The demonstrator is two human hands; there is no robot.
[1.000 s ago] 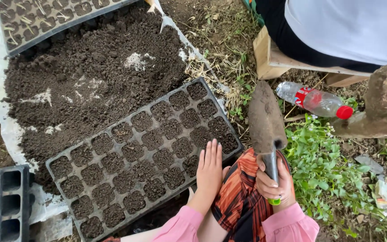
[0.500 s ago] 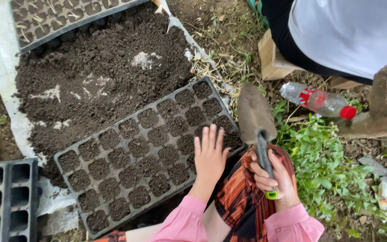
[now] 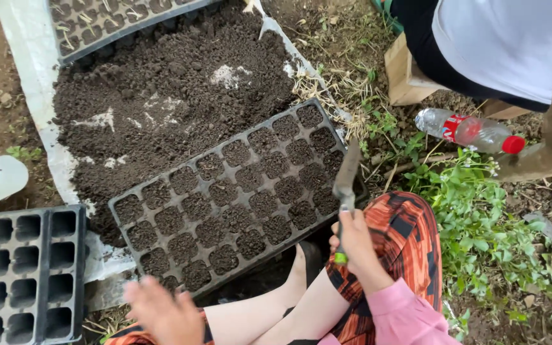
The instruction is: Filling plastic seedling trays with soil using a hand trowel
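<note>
Black plastic forms the seedling tray [image 3: 225,198], its cells packed with dark soil, lying on the ground just left of the right hand [image 3: 354,243]. That hand's fingers [image 3: 346,225] are curled tight around the handle of a garden trowel [image 3: 345,182], whose blade points up over the tray's near corner. The left hand [image 3: 164,313] is blurred just below the tray's near edge; whether its fingers are spread I cannot tell. Beyond the tray lies a heap of loose soil [image 3: 161,96].
</note>
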